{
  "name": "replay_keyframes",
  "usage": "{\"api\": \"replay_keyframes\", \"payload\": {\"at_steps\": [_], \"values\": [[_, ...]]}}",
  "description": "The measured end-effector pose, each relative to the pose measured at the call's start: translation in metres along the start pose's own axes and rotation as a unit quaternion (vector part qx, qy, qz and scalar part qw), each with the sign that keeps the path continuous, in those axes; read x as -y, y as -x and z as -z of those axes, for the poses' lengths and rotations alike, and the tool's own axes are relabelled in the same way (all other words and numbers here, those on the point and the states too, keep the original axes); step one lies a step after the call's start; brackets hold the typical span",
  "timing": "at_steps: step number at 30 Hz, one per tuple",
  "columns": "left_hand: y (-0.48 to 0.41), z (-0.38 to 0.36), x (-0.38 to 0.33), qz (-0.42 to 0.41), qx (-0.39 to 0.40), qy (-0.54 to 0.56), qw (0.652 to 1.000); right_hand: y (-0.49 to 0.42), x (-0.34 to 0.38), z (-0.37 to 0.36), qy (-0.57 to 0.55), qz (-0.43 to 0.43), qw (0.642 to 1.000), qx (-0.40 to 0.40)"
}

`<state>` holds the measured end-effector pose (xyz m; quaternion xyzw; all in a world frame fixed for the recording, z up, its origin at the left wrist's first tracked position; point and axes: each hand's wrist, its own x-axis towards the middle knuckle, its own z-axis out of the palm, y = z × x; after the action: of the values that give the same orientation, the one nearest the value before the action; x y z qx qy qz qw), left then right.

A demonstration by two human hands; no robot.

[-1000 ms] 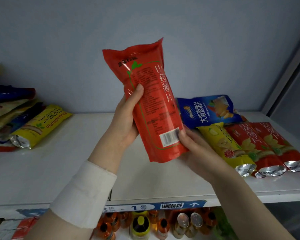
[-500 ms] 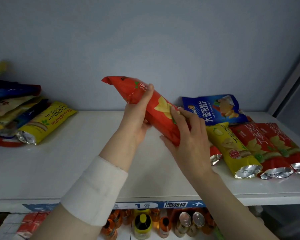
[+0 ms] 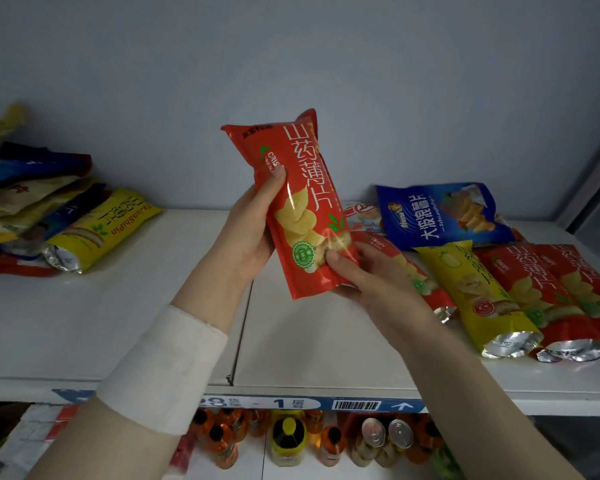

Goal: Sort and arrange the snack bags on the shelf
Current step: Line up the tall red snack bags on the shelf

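Crisps in a thin foil bag, that was what the person held above the middle of the shelf (image 3: 153, 323). The red bag (image 3: 302, 209) stood almost upright in the air, its printed front turned to the camera, and it touched nothing on the shelf. The left hand (image 3: 253, 230) gripped its left edge near the middle, with the thumb curled over the front and the fingers hidden behind. The right hand (image 3: 364, 271) held the lower end from below, thumb pressed on the front beside the green badge and fingers wrapped under the bag.

I judged the bag to be very light and puffed with air, so weight was no problem. The film looked glossy and was probably slippery, and the chips inside would break under a hard squeeze. The best hold was therefore at the side edges or at the flat sealed ends, with soft pressure — not across the full belly.

To the right, a yellow bag (image 3: 471, 292) and other red bags (image 3: 541, 296) lay side by side on the shelf, with their silver ends toward the front and a blue bag (image 3: 444, 216) behind them. A mixed pile (image 3: 32, 209) lay at the left end. The held bag probably belonged with the red ones.
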<state>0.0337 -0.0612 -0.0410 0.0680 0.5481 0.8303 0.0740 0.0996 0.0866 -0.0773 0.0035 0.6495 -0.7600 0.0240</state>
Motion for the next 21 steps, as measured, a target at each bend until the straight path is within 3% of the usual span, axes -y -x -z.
{"api": "replay_keyframes", "payload": {"at_steps": [5,10,14,16,19,21], "values": [[-0.009,0.033,0.008,0.037,-0.078,-0.029,0.996,-0.019,-0.024,-0.036,0.077,-0.038,0.994,-0.066],[-0.035,0.094,-0.007,0.086,-0.121,-0.085,0.985,-0.049,-0.032,-0.088,0.087,-0.087,0.992,-0.015],[-0.063,0.153,-0.035,0.096,-0.106,-0.146,0.979,-0.087,-0.03,-0.129,0.176,-0.108,0.977,0.058],[-0.08,0.185,-0.049,0.101,-0.105,-0.206,0.968,-0.109,-0.027,-0.148,0.231,-0.089,0.968,0.045],[-0.104,0.23,-0.06,0.106,-0.116,-0.274,0.949,-0.143,-0.018,-0.174,0.397,-0.03,0.917,-0.007],[-0.117,0.251,-0.059,0.121,-0.116,-0.341,0.925,-0.163,-0.013,-0.188,0.559,0.006,0.829,-0.015]]}}
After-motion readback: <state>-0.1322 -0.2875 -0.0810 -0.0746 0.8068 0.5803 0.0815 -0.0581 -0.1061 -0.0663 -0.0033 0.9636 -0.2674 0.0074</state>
